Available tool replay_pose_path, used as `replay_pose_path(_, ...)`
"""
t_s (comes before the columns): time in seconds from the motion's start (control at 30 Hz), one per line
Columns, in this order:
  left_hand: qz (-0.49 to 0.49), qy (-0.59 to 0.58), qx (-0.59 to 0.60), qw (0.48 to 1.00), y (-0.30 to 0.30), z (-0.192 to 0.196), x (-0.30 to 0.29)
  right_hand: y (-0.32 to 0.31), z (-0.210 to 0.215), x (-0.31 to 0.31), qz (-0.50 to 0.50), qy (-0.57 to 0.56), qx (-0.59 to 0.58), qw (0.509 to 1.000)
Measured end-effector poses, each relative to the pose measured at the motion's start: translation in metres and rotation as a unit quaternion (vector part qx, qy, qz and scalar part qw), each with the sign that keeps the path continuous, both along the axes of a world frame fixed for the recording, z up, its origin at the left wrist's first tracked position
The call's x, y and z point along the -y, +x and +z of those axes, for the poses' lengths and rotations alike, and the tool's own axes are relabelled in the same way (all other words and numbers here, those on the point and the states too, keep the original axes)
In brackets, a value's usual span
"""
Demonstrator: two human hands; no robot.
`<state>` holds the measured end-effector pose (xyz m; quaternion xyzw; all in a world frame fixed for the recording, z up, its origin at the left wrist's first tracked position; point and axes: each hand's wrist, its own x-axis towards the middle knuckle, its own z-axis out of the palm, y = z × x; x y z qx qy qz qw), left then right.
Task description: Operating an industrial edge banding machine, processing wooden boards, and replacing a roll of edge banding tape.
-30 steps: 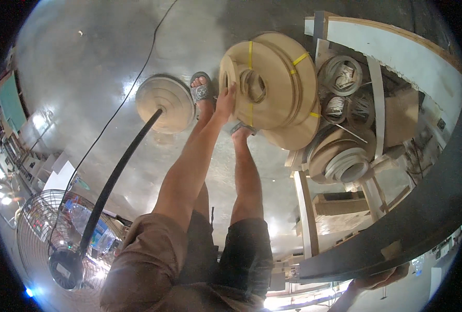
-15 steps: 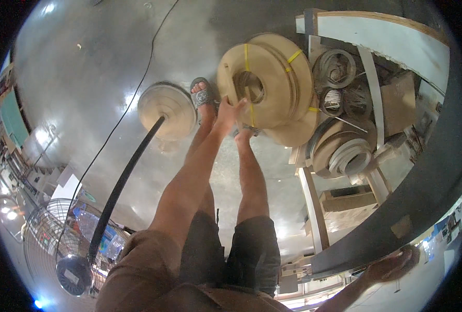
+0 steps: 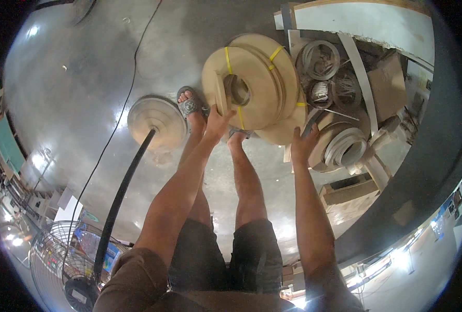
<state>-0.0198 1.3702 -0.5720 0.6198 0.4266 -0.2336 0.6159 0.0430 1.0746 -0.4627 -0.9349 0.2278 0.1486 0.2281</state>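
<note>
We see a big tan roll of edge banding (image 3: pixel 252 80) standing on edge on the grey floor — bound with yellow straps, hollow core facing us, leaning against a second tan roll (image 3: pixel 288 125) just behind it.

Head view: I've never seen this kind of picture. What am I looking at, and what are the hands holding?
A fisheye camera on a person's head looks straight down, so straight edges curve. No machine here: two bare arms rise from the lower edge. The left hand grips a tan roll bound with yellow straps; the right hand reaches the rolls behind it. Below are the person's legs and sandals on a shiny floor. A fan on a round base stands at left; more coils lie at right.
</note>
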Motion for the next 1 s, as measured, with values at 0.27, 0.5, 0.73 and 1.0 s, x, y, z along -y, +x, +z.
replay_pose_path(0.27, -0.038, 0.022, 0.028, 0.999, 0.018, -0.005, 0.021, 0.012, -0.09, 0.084, -0.087, 0.069, -0.032, 0.993)
replay_pose_path(0.5, 0.007, 0.028, -0.035, 0.999, 0.01, 0.009, -0.02, 0.032, -0.083, 0.049, -0.105, 0.187, -0.099, 0.972)
replay_pose_path(0.73, 0.02, -0.007, 0.002, 1.0, 0.02, 0.019, -0.023, 0.03, -0.096, 0.081, -0.083, 0.244, -0.067, 0.964)
replay_pose_path(1.0, -0.062, 0.026, 0.046, 0.997, 0.019, 0.007, -0.044, 0.023, -0.072, 0.034, -0.087, 0.25, -0.138, 0.954)
